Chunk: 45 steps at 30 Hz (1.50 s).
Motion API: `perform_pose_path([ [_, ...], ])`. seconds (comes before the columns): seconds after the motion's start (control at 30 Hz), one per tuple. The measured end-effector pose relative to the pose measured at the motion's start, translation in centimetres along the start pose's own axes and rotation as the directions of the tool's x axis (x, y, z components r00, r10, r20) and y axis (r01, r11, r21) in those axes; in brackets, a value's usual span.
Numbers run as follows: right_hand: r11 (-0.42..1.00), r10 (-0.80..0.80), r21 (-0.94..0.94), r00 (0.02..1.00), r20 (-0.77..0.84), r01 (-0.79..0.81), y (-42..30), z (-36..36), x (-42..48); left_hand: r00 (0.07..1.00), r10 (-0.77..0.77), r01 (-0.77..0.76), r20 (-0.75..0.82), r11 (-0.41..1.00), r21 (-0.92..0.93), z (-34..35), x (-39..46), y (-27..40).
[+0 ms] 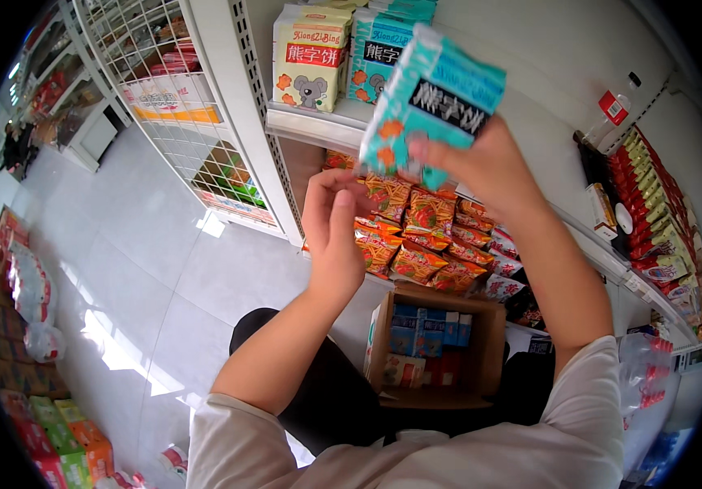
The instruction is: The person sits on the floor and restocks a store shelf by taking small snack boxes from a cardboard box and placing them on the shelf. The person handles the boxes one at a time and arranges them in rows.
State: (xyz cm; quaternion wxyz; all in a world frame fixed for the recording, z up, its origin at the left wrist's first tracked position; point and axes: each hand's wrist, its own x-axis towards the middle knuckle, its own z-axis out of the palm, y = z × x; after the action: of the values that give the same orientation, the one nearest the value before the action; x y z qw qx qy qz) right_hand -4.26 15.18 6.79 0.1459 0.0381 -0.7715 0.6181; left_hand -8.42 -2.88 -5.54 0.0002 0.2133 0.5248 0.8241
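My right hand (479,165) grips a teal bag of biscuits (430,110) by its lower part, tilted in front of the shelf. Just to the left of the bag's bottom end, my left hand (335,226) is raised with fingers curled and nothing seen in it; whether a fingertip touches the bag cannot be told. Behind, a cream biscuit bag (311,61) and a similar teal bag (372,55) stand upright on the white shelf (320,125). Between my legs, an open cardboard box (491,342) holds blue packs (418,327) and red-and-cream packs (404,371).
Orange snack bags (427,214) fill the lower shelf. Farther right on the upper shelf are a plastic bottle (616,110), a small carton (601,211) and rows of red and cream packets (638,202). A white wire rack (173,128) borders the tiled floor at left.
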Motion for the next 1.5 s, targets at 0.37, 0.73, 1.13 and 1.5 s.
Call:
perform_pose_path([
  [0.37, 0.735, -0.437, -0.653, 0.864, -0.249, 0.184, 3.1, 2.0, 6.4, 1.000, 0.015, -0.018, 0.021, 0.987, 0.159, 0.8, 0.8, -3.5],
  [0.73, 0.741, -0.130, -0.671, 0.970, -0.207, -0.043, 3.5, 0.5, 6.4, 0.979, -0.150, 0.145, 0.137, 0.988, 0.051, 1.0, 0.8, -3.2],
  [1.13, 0.248, -0.536, -0.840, 0.791, 0.295, 0.482, 3.6, -6.8, -9.1, 0.875, -0.107, -0.130, 0.473, 0.888, 0.440, 2.2, -1.9, -3.0],
  [1.5, 0.480, 0.458, -0.853, 0.770, 0.443, 0.206, 15.4, -10.4, -26.2, 0.233, -0.349, -0.535, 0.908, 0.733, 0.419, 5.1, -9.1, -8.6],
])
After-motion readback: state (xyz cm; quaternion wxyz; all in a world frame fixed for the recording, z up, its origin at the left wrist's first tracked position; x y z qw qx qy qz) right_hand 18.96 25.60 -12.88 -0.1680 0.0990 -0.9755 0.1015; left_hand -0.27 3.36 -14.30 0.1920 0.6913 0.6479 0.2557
